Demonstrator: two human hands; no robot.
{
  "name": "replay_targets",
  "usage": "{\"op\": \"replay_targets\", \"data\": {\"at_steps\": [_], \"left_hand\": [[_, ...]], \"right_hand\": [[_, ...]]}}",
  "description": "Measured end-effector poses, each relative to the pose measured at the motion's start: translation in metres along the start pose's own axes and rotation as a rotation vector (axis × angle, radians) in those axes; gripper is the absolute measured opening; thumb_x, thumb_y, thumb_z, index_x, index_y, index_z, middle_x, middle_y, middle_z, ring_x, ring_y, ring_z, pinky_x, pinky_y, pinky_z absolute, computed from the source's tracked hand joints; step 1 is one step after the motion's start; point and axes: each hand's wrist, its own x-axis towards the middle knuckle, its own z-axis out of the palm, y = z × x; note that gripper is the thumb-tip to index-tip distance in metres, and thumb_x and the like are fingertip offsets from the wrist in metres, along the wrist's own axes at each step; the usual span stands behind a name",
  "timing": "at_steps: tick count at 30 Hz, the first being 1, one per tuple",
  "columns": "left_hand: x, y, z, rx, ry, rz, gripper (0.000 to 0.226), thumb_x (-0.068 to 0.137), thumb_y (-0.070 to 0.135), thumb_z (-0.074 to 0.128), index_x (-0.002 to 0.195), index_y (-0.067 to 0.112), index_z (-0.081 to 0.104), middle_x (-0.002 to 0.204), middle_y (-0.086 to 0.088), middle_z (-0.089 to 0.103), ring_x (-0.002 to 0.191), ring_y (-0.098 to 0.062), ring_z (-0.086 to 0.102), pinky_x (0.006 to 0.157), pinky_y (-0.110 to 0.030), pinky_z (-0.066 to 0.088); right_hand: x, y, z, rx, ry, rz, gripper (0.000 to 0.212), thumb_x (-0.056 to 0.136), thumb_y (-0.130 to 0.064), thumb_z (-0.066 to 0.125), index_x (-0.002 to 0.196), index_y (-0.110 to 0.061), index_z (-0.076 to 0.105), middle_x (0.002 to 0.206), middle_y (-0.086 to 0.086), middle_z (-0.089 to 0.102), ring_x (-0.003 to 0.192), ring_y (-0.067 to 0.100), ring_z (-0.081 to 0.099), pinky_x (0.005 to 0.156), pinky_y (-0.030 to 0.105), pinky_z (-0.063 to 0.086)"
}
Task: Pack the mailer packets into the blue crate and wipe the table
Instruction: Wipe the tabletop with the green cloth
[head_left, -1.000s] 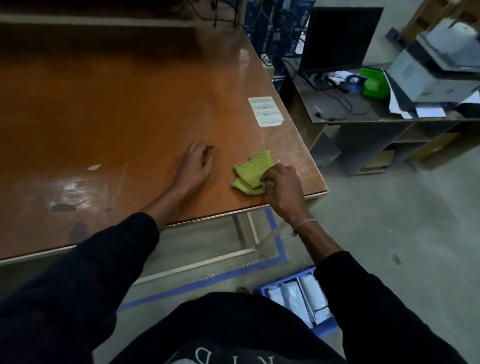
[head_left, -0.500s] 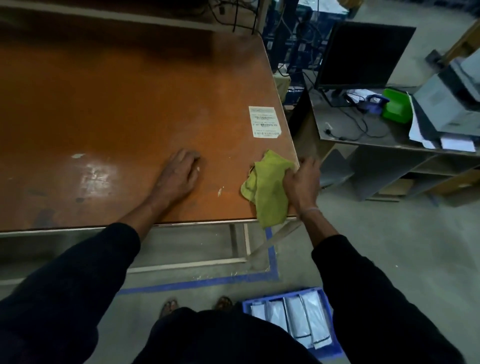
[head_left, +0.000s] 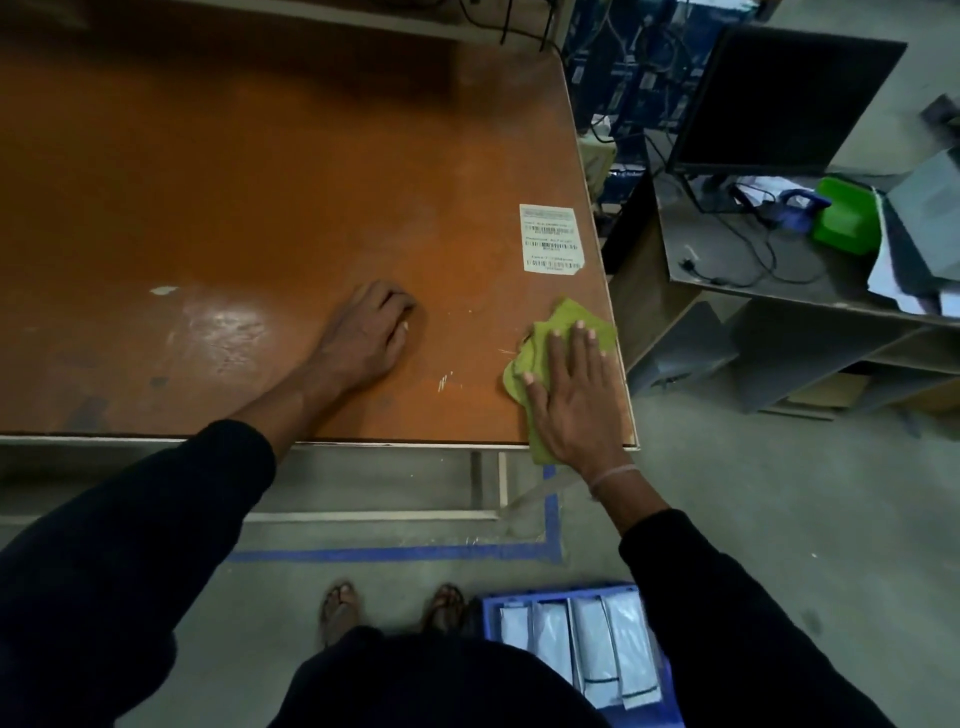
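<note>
My right hand (head_left: 571, 400) lies flat with straight fingers on a green cloth (head_left: 569, 319) at the near right corner of the brown table (head_left: 260, 182). Part of the cloth hangs over the table's front edge under my wrist. My left hand (head_left: 366, 335) rests on the tabletop to the left of the cloth, fingers loosely curled, holding nothing. On the floor by my feet stands the blue crate (head_left: 550, 595), with several grey mailer packets (head_left: 597, 649) upright inside it. My right sleeve hides the crate's right part.
A white barcode label (head_left: 550, 238) is stuck on the table beyond the cloth. To the right stands a grey desk (head_left: 737, 249) with a dark monitor (head_left: 779, 98), cables and a green box (head_left: 847, 215). Blue tape (head_left: 395, 553) marks the floor under the table.
My right hand went from gripping the bunched cloth to lifting it, and now presses it flat near the table's right edge. My left hand has stayed in place.
</note>
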Motion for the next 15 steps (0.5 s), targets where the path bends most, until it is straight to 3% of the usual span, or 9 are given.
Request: {"op": "replay_targets", "data": {"at_steps": [3,8,10,12,15], "left_hand": [[0.015,-0.008,-0.005,0.04,0.019,0.002,0.036,0.097,0.022,0.054,0.129,0.006,0.058,0.127,-0.015,0.054,0.115,-0.034,0.049,0.096,-0.046,0.044],[0.05,-0.028,-0.022,0.07,-0.025,-0.162,0.048,0.094,0.037,0.043,0.131,0.009,0.057,0.135,-0.015,0.051,0.122,-0.037,0.046,0.093,-0.05,0.046],[0.063,-0.042,-0.026,0.09,-0.043,-0.207,0.05,0.095,0.039,0.042,0.133,0.01,0.055,0.138,-0.015,0.048,0.126,-0.037,0.044,0.096,-0.051,0.044],[0.075,-0.056,-0.026,0.104,-0.057,-0.245,0.045,0.098,0.037,0.046,0.135,0.01,0.053,0.141,-0.016,0.045,0.129,-0.038,0.041,0.101,-0.052,0.039],[0.084,-0.07,-0.026,0.097,-0.062,-0.303,0.043,0.101,0.033,0.05,0.137,0.009,0.051,0.142,-0.018,0.044,0.13,-0.04,0.04,0.105,-0.054,0.035]], "right_hand": [[0.005,0.0,-0.001,0.007,0.035,0.251,0.075,0.103,-0.058,0.017,0.159,-0.007,0.018,0.165,0.022,0.008,0.154,0.036,0.004,0.123,0.054,0.014],[0.007,-0.014,0.001,0.005,-0.029,-0.184,0.071,0.105,-0.057,0.02,0.161,-0.014,0.012,0.167,0.016,0.0,0.156,0.028,-0.005,0.126,0.047,0.007],[0.025,-0.007,-0.004,0.056,-0.027,-0.05,0.073,0.103,-0.061,0.019,0.16,-0.016,0.015,0.168,0.015,0.0,0.156,0.027,-0.005,0.126,0.048,0.006],[0.047,-0.01,-0.013,0.198,-0.044,0.133,0.073,0.101,-0.065,0.015,0.154,-0.017,0.031,0.167,0.014,0.009,0.155,0.028,0.001,0.126,0.048,0.006],[0.061,-0.036,-0.014,0.285,-0.015,0.046,0.064,0.103,-0.058,0.018,0.141,-0.015,0.047,0.162,0.014,0.027,0.153,0.031,0.016,0.125,0.047,0.014]]}}
